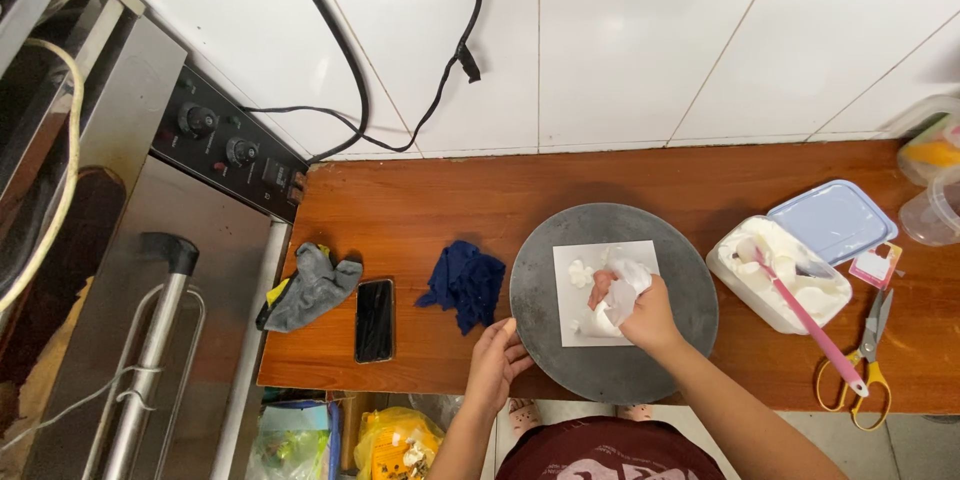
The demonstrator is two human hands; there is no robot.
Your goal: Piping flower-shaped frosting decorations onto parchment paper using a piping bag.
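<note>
One turntable (pixel 560 340), grey and round, sits at the centre of the wooden tabletop (pixel 420 200). One white square (pixel 575 325) lies on it, carrying about two small white blobs at its 10 o'clock corner.

Two hands. The right hand (pixel 648 315) has its grip clenched around one white piping bag (pixel 622 302), over the square's 3 o'clock half. The left hand (pixel 497 360) rests on the turntable's rim at 8 o'clock, fingers curled against the edge; whether it actually grips the rim cannot be told.

At 9 o'clock of the turntable: one dark blue cloth (pixel 464 282), one black phone (pixel 375 320) lying flat, and one grey cloth (pixel 312 287), in that order outward.

At 3 o'clock: one white tub (pixel 735 285) of cream with one pink spatula (pixel 815 330) resting in it, one pale blue lid (pixel 835 220) just behind, and one pair of yellow-handled scissors (pixel 865 365) near the tabletop's front edge.

One steel oven (pixel 190 270) stands at far 9 o'clock, with two knobs (pixel 198 120).
</note>
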